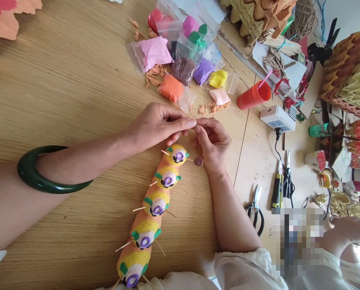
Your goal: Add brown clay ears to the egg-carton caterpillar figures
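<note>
My left hand (160,127), with a dark green bangle (27,171) on its wrist, meets my right hand (213,141) fingertip to fingertip. Both hands pinch with thumb and forefinger; whatever lies between them is hidden or too small to name. Just below stands a row of orange-and-yellow humps (151,223), like an egg-carton strip covered in modelling clay. Each hump bears a pale face with a purple ring, green ear-like pieces and black marks. Thin wooden sticks poke out from their sides. Beside my right wrist, a brown clay disc (198,161) tips one stick of the top hump.
Bags of coloured clay, including an orange one (170,87), lie beyond my hands near a red cup (254,95). A power strip (277,118), scissors (255,209) and a yellow-black cutter (277,189) lie rightward. Another person's hand (350,233) is at lower right.
</note>
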`<state>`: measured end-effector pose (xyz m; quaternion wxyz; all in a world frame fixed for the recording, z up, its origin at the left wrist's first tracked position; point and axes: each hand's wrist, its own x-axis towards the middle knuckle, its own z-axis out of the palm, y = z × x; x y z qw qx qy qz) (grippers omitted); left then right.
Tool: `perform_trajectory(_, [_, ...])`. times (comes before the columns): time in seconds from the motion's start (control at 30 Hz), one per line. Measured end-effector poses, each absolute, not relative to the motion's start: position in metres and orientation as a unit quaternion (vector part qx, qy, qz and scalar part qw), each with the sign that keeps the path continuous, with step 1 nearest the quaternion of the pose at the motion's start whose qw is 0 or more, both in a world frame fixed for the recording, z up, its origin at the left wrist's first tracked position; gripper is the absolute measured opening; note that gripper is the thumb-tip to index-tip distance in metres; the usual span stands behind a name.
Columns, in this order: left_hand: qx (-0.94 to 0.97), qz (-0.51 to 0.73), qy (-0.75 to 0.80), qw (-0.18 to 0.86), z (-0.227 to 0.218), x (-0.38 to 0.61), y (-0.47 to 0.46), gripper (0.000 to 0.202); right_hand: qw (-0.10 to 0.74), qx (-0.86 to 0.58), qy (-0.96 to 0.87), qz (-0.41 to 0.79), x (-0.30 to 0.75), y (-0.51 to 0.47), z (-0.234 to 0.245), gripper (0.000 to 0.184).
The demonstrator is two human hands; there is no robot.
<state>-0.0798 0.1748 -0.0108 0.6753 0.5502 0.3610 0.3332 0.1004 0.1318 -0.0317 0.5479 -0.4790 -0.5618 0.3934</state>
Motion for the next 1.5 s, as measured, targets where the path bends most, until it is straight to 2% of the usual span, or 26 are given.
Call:
perform_trajectory(0.2, [0.542,0.338,0.376,0.671,-0.009,-0.079,0.174,0.036,0.532,-0.495,-0.572,0.379,0.102,0.132,-0.033,0.021])
perform_trajectory(0.43, [0.549,0.340,0.375,0.665,-0.010,-0.080,0.175,0.037,0.532,-0.508,-0.581,0.348,0.101,0.130,-0.033,0.016])
perform_trajectory(0.63, [0.547,0.335,0.369,0.672,-0.009,-0.078,0.174,0.026,0.537,-0.485,-0.587,0.364,0.100,0.131,-0.030,0.013])
perform_trajectory(0.77, [0.545,0.341,0.365,0.673,-0.010,-0.079,0.175,0.028,0.532,-0.489,-0.584,0.370,0.101,0.132,-0.031,0.020])
perform_trajectory(0.93, [0.529,0.336,0.364,0.689,-0.009,-0.079,0.176,0.028,0.521,-0.507,-0.591,0.349,0.103,0.131,-0.033,0.014])
perform_trajectory(1.1, [0.548,0.334,0.367,0.673,-0.008,-0.079,0.175,0.025,0.521,-0.503,-0.596,0.347,0.102,0.131,-0.035,0.021])
perform_trajectory(1.2, [0.550,0.339,0.374,0.666,-0.008,-0.078,0.174,0.017,0.545,-0.468,-0.587,0.372,0.102,0.132,-0.036,0.017])
perform_trajectory(1.37, [0.548,0.343,0.380,0.661,-0.006,-0.077,0.174,0.021,0.551,-0.455,-0.591,0.376,0.104,0.132,-0.041,0.013])
perform_trajectory(1.5, [0.555,0.348,0.379,0.653,-0.007,-0.078,0.174,0.016,0.548,-0.463,-0.587,0.376,0.105,0.132,-0.044,0.015])
